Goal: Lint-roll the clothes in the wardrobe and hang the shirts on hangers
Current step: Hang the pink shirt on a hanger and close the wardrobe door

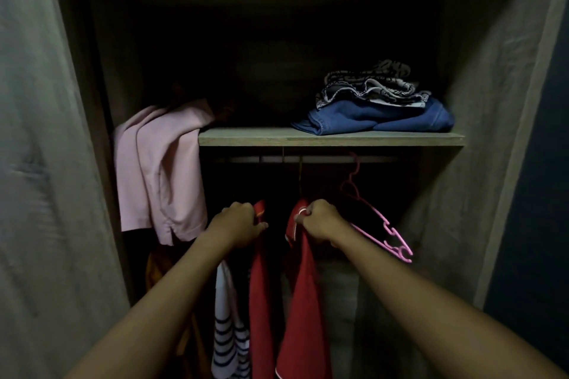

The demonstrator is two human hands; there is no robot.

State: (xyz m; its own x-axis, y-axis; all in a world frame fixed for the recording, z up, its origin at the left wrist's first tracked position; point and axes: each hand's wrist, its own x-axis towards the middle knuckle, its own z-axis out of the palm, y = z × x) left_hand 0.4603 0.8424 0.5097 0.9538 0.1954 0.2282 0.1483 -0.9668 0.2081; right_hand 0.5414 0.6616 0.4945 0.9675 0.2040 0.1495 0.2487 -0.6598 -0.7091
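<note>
Open wardrobe (480,163), dim inside. Both arms reach in below the shelf (308,137). The left hand (237,224) grips the left front edge of a red shirt (301,317), fingers (246,209) curled tight on the cloth. The right hand (320,221) grips the shirt's right edge up near the collar, its fingers (303,215) clamped on the fabric, so the two hands hold the garment spread with a dark gap between its halves. The shirt hangs down under the rail (323,159), about mid-span; whether it sits on a hanger there is too dark to tell. An empty pink hanger (378,221) hooks on the rail's right end and tilts out just right of the right hand. A white garment with dark stripes (224,332) hangs just left of the red shirt, below the left forearm. A pale pink shirt (157,175) drapes over the shelf's left end and hangs down past it (unhung, crumpled). At the shelf's right end lies folded blue denim (385,120), at the front edge, with a folded patterned cloth (372,86) stacked on top.
</note>
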